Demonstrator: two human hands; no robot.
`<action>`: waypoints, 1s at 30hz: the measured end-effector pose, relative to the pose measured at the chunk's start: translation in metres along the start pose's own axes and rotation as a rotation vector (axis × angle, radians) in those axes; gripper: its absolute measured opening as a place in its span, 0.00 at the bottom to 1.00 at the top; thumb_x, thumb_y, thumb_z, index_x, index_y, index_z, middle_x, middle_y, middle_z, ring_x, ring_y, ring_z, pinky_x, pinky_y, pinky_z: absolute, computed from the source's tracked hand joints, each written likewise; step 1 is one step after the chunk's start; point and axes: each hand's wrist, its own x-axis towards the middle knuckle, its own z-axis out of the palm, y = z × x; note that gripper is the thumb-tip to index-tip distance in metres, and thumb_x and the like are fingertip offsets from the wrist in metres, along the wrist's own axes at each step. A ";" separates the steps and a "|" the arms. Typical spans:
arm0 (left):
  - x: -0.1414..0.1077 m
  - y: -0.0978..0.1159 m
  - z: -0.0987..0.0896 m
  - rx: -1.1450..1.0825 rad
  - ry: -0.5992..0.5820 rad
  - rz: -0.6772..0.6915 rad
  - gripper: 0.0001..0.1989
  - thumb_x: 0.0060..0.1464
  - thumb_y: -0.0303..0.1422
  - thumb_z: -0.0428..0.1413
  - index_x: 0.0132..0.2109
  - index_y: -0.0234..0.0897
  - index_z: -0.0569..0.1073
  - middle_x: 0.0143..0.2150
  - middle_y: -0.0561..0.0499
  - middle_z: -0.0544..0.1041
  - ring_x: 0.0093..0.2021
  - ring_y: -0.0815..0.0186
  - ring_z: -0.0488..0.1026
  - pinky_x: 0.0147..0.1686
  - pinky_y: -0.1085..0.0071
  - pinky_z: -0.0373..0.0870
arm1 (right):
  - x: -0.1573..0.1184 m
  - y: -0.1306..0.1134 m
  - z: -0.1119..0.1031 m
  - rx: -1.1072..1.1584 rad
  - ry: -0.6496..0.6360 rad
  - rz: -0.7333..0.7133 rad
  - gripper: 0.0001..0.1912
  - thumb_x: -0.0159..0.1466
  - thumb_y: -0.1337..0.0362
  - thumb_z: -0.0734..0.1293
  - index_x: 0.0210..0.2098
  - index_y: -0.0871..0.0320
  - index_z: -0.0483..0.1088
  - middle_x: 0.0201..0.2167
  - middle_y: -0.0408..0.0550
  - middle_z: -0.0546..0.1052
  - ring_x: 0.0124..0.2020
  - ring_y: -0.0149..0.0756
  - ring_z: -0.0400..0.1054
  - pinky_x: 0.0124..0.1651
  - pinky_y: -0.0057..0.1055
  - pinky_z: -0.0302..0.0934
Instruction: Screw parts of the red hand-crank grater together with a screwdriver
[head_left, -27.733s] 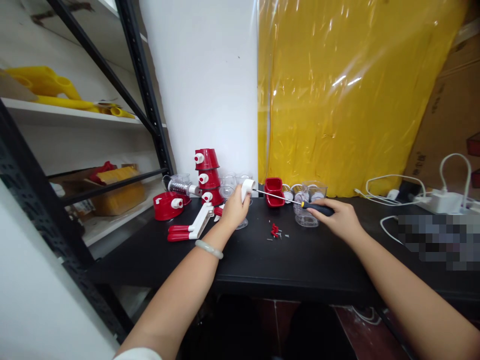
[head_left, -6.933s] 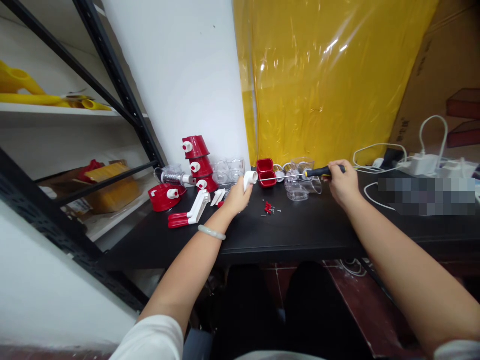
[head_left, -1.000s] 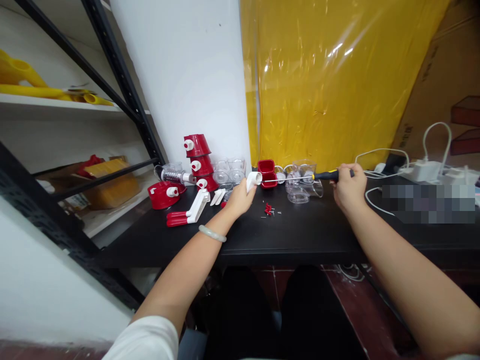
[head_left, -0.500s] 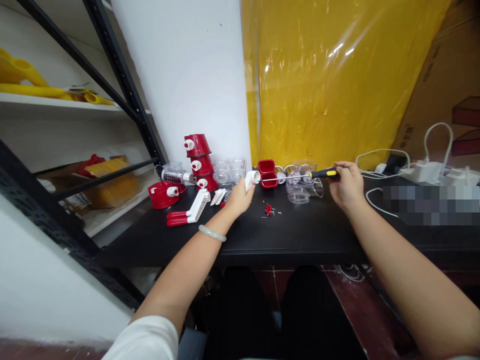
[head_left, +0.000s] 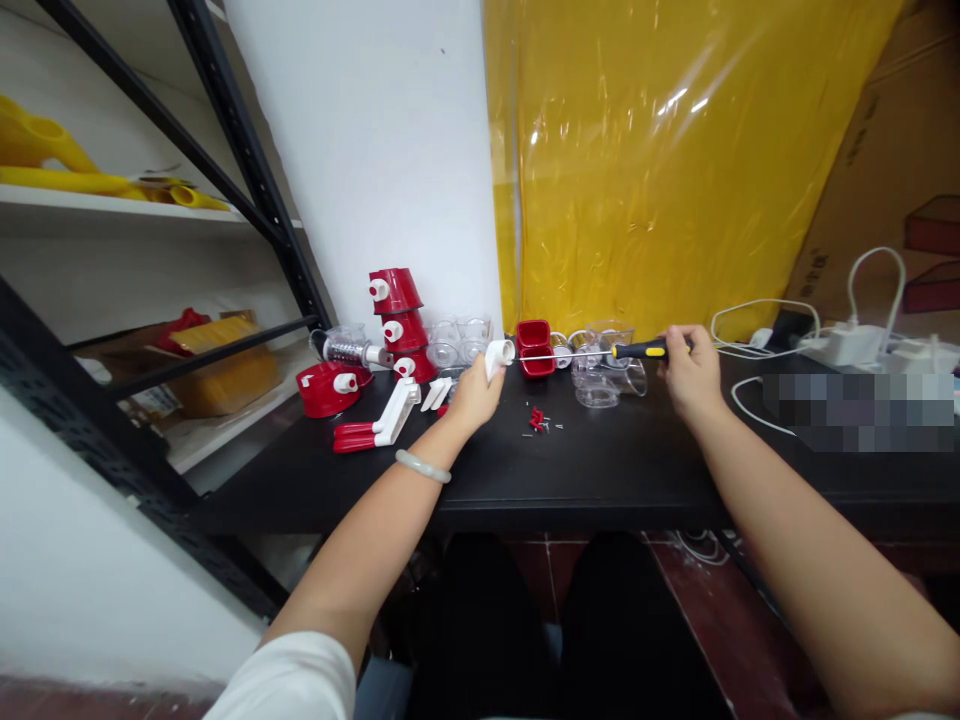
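My left hand is closed round a white plastic part, whose round opening faces right. My right hand grips the end of a black and yellow screwdriver, held level above the table. The thin shaft points left and its end meets the opening of the white part; the very tip is hidden. Below, small red pieces and several screws lie on the black table. Behind the shaft sit red square cups and clear plastic parts.
Left of my left hand are stacked red housings, another red housing, white handles with red grips and a grater drum. White chargers and cables lie at the right. A metal shelf rises at the left.
My left hand and the white part have shifted slightly left. The screwdriver has moved slightly left too, its handle turned, and the fingers of my right hand have changed position on it.
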 end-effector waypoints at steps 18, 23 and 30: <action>0.002 -0.005 -0.001 -0.015 0.067 -0.024 0.10 0.62 0.39 0.50 0.45 0.37 0.66 0.32 0.45 0.76 0.35 0.55 0.77 0.40 0.59 0.71 | -0.003 -0.005 0.005 0.107 -0.083 0.076 0.14 0.51 0.58 0.74 0.34 0.50 0.68 0.23 0.38 0.66 0.19 0.28 0.59 0.18 0.26 0.53; 0.003 -0.008 0.000 -0.022 0.093 -0.016 0.10 0.62 0.38 0.49 0.45 0.36 0.66 0.33 0.45 0.76 0.35 0.56 0.76 0.40 0.60 0.71 | -0.007 -0.011 0.007 0.282 -0.168 0.174 0.17 0.47 0.59 0.73 0.35 0.51 0.68 0.29 0.40 0.70 0.27 0.31 0.66 0.24 0.28 0.62; 0.004 -0.013 0.001 -0.030 0.114 -0.027 0.12 0.62 0.39 0.50 0.47 0.36 0.67 0.33 0.45 0.76 0.35 0.57 0.76 0.41 0.60 0.71 | -0.003 0.003 0.007 -0.004 -0.112 0.139 0.18 0.55 0.45 0.70 0.33 0.51 0.67 0.15 0.35 0.60 0.12 0.27 0.52 0.14 0.26 0.45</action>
